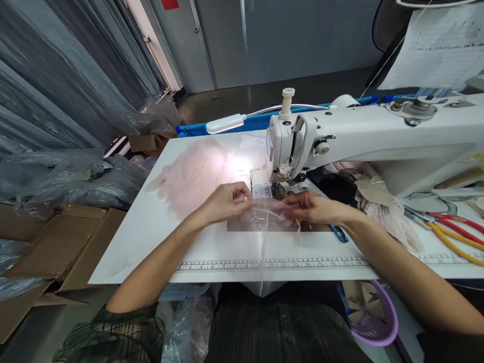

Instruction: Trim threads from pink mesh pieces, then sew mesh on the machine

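Note:
My left hand (227, 201) and my right hand (312, 206) both pinch a small sheer pink fabric piece (266, 217) just in front of the needle area of a white sewing machine (340, 138). The fingers of each hand are closed on the fabric's upper edge. A thin strip of the fabric hangs down over the table's front edge. The piece lies over a grey plate set in the white table (151, 237).
A heap of pink sheer fabric (192, 174) lies lit by a gooseneck lamp (226, 123). Red and yellow scissors (454, 229) lie at the right, a small blue tool (339, 233) by my right wrist. Cardboard boxes (56, 252) stand left, a purple basket (374, 317) below.

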Demonstrator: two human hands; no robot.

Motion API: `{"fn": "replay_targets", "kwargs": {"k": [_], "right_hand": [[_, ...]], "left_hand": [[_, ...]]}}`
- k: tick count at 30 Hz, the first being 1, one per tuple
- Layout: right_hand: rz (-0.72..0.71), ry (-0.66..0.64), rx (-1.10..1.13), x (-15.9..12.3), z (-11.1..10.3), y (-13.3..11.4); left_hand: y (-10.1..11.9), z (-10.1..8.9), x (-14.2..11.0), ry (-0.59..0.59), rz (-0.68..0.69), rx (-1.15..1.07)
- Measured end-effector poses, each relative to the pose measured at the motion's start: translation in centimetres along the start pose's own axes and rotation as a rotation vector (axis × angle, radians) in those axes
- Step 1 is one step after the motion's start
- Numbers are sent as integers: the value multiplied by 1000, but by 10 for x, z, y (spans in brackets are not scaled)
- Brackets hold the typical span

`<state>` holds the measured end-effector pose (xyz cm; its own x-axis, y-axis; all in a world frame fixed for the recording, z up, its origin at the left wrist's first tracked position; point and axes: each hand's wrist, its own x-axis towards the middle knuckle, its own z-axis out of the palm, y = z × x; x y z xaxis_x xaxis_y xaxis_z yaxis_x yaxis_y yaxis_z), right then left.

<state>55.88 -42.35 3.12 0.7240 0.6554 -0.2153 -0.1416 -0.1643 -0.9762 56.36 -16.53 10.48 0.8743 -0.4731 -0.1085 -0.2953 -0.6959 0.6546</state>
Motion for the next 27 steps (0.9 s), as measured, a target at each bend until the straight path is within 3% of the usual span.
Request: {"fn": "replay_targets", "kwargs": {"k": [3, 6, 8, 10, 12, 14, 18, 22, 25, 27], "right_hand": [[87, 290, -154, 17, -5, 10], [109, 394, -235, 22, -4, 15], [92, 428, -265, 20, -3, 16], [50, 445, -295, 16, 0, 15], [14, 443, -345, 13, 3, 11], [16, 433, -422, 10, 7, 7], [31, 448, -526, 7, 14, -1], [11, 506, -550, 5, 19, -2], [-31, 508, -498, 3, 22, 2], [-53, 535, -477, 2, 24, 6]], "left_hand": [[-11, -4, 23, 205, 105, 486], [-21, 0, 35, 397, 299, 826], [-25, 6, 37, 458, 471, 866], [-26, 15, 34, 332, 665, 727], [-27, 27, 29, 97, 811, 542], [-28, 37, 25, -53, 818, 475], [-39, 44, 25, -67, 621, 572], [-50, 34, 32, -116, 603, 560], [-53, 24, 34, -72, 650, 528], [-52, 16, 34, 61, 662, 505]]}}
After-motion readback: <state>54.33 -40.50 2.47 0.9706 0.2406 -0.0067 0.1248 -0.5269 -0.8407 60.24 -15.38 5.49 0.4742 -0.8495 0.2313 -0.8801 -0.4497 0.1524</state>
